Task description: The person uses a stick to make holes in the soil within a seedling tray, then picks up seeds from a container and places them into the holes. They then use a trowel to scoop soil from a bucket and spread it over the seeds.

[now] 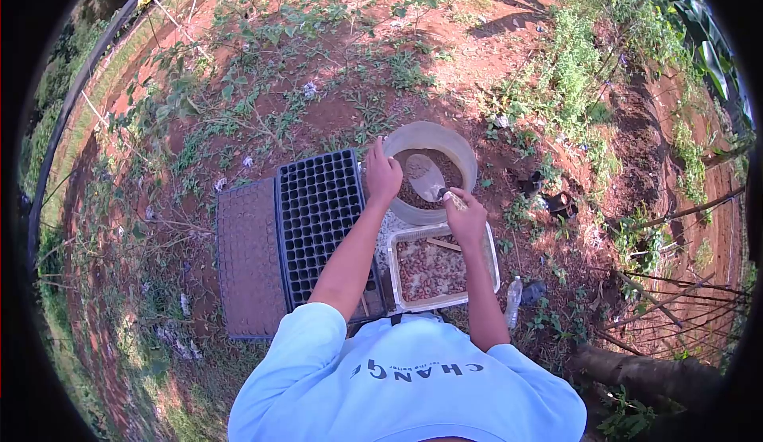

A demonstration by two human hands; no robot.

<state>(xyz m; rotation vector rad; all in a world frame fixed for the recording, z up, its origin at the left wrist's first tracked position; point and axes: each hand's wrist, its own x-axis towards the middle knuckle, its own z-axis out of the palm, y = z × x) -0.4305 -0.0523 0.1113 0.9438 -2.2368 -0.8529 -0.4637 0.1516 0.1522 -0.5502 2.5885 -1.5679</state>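
Observation:
My right hand is closed around the handle of a trowel. Some soil lies on the trowel's blade, which is inside a round whitish tub with brown soil at its bottom. At the tub's left side, my left hand grips the rim, its fingers partly hidden. Below my left hand, under the forearm, lies a black seedling tray with bare cells. A second seedling tray, its cells covered with soil, adjoins it on the left.
A white rectangular basin holds many small reddish-brown pieces and a flat wooden stick. A clear plastic bottle is right of it. Dark objects lie on the ground further right; a log lies at lower right.

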